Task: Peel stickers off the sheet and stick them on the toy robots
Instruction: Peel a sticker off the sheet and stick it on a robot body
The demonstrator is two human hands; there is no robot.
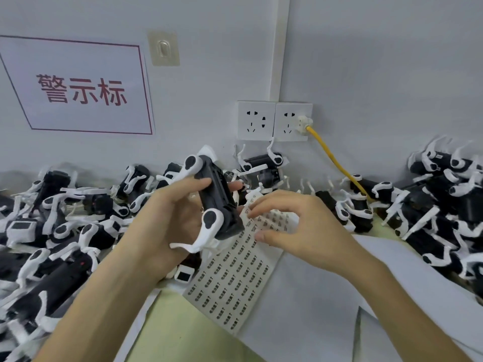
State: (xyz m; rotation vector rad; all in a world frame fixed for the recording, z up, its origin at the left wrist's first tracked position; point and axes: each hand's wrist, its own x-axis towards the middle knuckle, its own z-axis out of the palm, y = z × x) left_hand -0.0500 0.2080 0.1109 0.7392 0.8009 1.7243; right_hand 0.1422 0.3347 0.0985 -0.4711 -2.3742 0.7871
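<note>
Around the sticker sheet [232,280] lie heaps of toy robots [60,226]. Just left of its top edge, the left hand [167,220] clamps one robot [217,197]. The right hand [292,226] pinches a sticker [252,214] there; best to peel slowly, keeping it flat.

Both forearms are bare from the lower edge of the picture up to the wrists, with no sleeve showing on either. The left hand [167,218] and the right hand [300,231] wear no gloves, rings, watch or bracelet. The nails on the fingers [257,235] are short and unpainted, and the arms are slim.
</note>
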